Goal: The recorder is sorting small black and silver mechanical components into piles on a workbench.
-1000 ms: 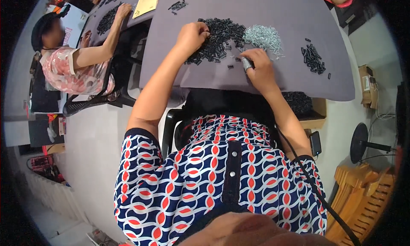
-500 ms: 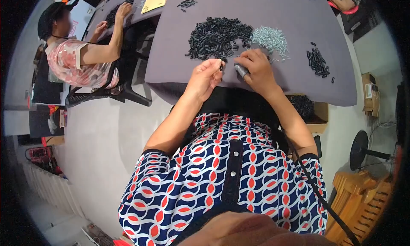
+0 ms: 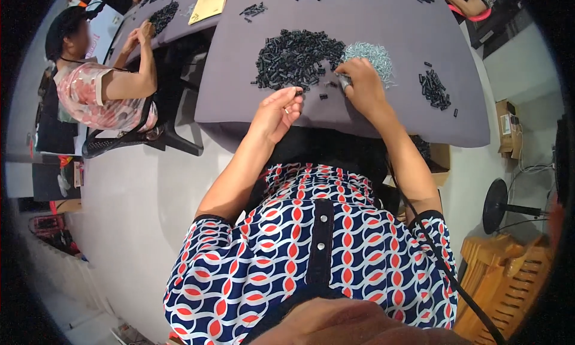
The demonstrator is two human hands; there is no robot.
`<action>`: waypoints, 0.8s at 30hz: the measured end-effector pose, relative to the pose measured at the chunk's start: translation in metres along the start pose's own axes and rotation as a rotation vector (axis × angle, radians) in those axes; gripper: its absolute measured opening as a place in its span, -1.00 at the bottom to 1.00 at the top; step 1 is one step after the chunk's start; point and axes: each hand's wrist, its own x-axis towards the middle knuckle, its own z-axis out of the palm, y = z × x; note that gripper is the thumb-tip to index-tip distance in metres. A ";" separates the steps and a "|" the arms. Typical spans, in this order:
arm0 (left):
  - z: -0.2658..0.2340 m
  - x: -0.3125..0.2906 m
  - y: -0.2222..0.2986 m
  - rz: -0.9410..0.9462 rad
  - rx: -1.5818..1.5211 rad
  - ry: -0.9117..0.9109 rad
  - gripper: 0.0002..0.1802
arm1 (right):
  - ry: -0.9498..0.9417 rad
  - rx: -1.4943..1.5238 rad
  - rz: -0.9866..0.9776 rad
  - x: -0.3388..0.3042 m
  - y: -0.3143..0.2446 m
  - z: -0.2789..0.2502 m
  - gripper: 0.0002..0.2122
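Observation:
My left hand [image 3: 277,114] is at the front of the table, thumb and forefinger pinching a small black cylindrical piece [image 3: 299,92]. Just above it spreads a large pile of the same black pieces [image 3: 290,60]. My right hand [image 3: 364,84] rests at the near side of a heap of small, shiny, pale pieces [image 3: 374,56], partly covering it. Its fingers are curled down, and something grey [image 3: 344,80] shows at the thumb side; whether this is held or wrapped on the thumb is unclear. A single black piece [image 3: 323,97] lies on the cloth between my hands.
A grey cloth covers the table [image 3: 239,108]. A smaller group of black pieces [image 3: 434,90] lies to the right. Further piles and a yellow pad [image 3: 209,4] are at the back. A co-worker [image 3: 90,90] sits at left, hands at another pile. A fan [image 3: 495,206] stands right.
My hands have moved apart: the right one has gone away from me to the pale heap. A loose black piece now shows between them. The co-worker's hands have come together.

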 end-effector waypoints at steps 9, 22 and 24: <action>-0.004 0.009 -0.006 0.030 -0.010 -0.022 -0.84 | -0.021 -0.005 -0.227 -0.021 -0.006 0.003 -0.71; 0.001 0.006 -0.009 0.001 0.072 -0.037 -0.84 | -0.003 -0.091 -0.235 -0.016 -0.011 -0.002 -0.67; -0.001 0.005 -0.008 0.003 0.067 -0.043 -0.84 | -0.001 -0.124 -0.274 -0.009 -0.011 0.006 -0.75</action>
